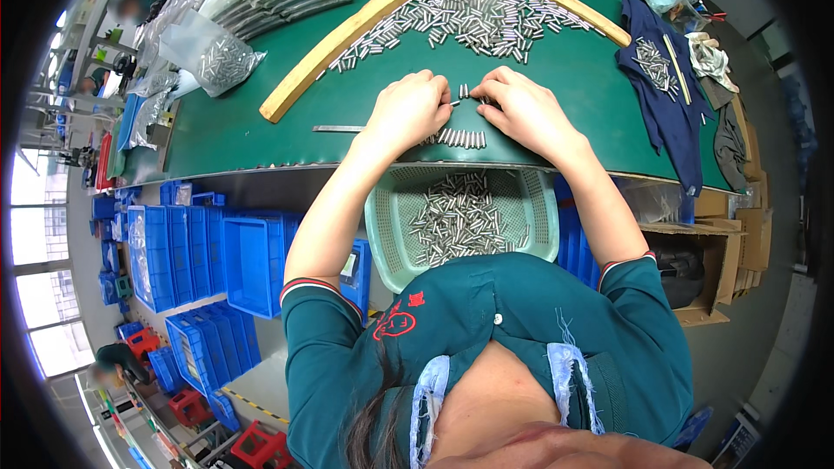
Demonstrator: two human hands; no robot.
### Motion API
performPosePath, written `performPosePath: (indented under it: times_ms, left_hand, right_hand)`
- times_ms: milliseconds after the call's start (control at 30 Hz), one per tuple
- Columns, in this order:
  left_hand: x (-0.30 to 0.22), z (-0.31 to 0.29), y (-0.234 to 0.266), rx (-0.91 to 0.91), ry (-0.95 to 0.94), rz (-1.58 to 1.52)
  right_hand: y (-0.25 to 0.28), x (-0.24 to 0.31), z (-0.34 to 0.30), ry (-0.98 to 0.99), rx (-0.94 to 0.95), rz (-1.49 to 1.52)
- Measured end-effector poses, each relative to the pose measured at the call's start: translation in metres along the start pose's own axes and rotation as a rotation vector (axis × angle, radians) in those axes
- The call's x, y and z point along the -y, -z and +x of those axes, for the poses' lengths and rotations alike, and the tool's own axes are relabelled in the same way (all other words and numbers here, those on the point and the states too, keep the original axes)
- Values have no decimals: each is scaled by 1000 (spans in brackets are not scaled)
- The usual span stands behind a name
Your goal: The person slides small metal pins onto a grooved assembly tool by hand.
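My left hand (408,111) is closed, its fingertips pinching a short metal pin (455,103) above the green tabletop (261,143). Facing it, my right hand (528,115) has its thumb and fingers drawn together; what lies between them is too small to make out. Two loose metal pins (463,90) lie side by side just beyond my fingertips. Between my wrists, close to the table's front edge, runs a neat row of metal pins (462,138), its left end partly hidden by my left hand. A flat metal strip (337,128) rests left of my left wrist.
Two wooden bars (360,35) meet in a corner around a heap of pins (486,17). Below the table edge sits a green basket (375,230) of pins. A bag of pins (217,65) stands left; more pins lie on dark blue cloth (669,126) at right.
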State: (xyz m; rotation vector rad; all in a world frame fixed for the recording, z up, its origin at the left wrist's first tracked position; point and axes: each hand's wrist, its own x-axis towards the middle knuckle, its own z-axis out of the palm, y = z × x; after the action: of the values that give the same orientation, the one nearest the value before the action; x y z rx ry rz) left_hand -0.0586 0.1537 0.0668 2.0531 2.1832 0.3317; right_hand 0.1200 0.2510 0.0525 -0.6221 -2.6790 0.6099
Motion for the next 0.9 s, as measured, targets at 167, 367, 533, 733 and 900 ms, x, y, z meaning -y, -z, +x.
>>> performPosePath:
  times_ms: [167, 367, 533, 733, 900]
  left_hand:
    - [2, 3, -2, -53, 105, 64]
    - [-4, 6, -9, -60, 15, -94]
    - [-12, 4, -3, -7, -4, -193]
    - [-6, 4, -7, -66, -41, -105]
    - [-4, 5, -6, -58, -20, -97]
  right_hand:
    - [-6, -5, 4, -4, -58, -14]
    - [-8, -3, 0, -36, -105, 1]
    - [1, -9, -7, -69, -113, -56]
    - [8, -9, -8, -58, -84, -49]
    - [12, -9, -7, -71, -78, 57]
